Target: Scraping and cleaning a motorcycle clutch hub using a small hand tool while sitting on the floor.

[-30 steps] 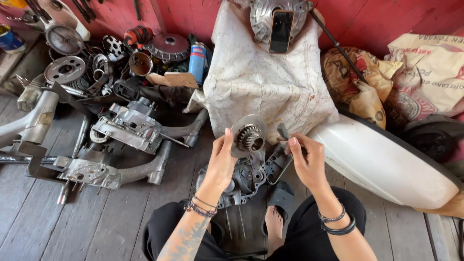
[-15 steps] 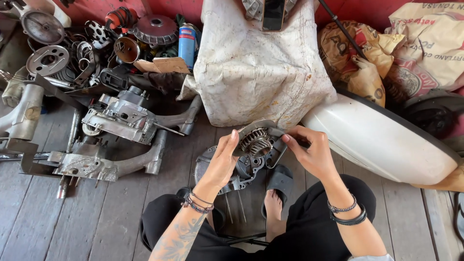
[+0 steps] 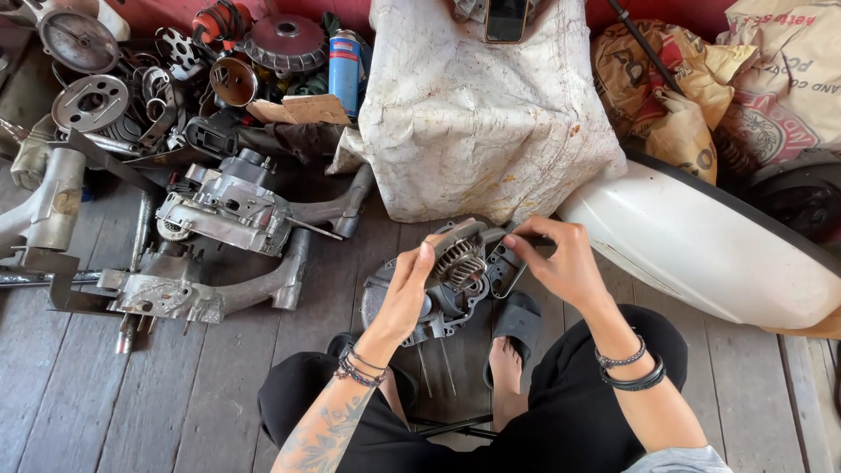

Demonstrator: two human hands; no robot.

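Two engine cases [image 3: 223,210] left; white sack [image 3: 477,114] behind.

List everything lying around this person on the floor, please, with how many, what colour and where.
engine casing: one, grey metal, centre floor, held by both hands
toothed gear: one, grey, on top of the casing
engine blocks: two, grey, on the floor at left
pile of metal parts: many, grey and rusty, upper left
spray can: one, blue, standing top centre
cardboard scrap: one, brown, beside the can
cloth-covered bundle: one, off-white, top centre
phone: one, black, on the bundle
body panel: one, white, at right
sacks: several, tan and printed, upper right
sandal: one, black, on a foot
plank floor: grey wood
left hand: grip on the casing
right hand: grip on a dark part at the casing's edge
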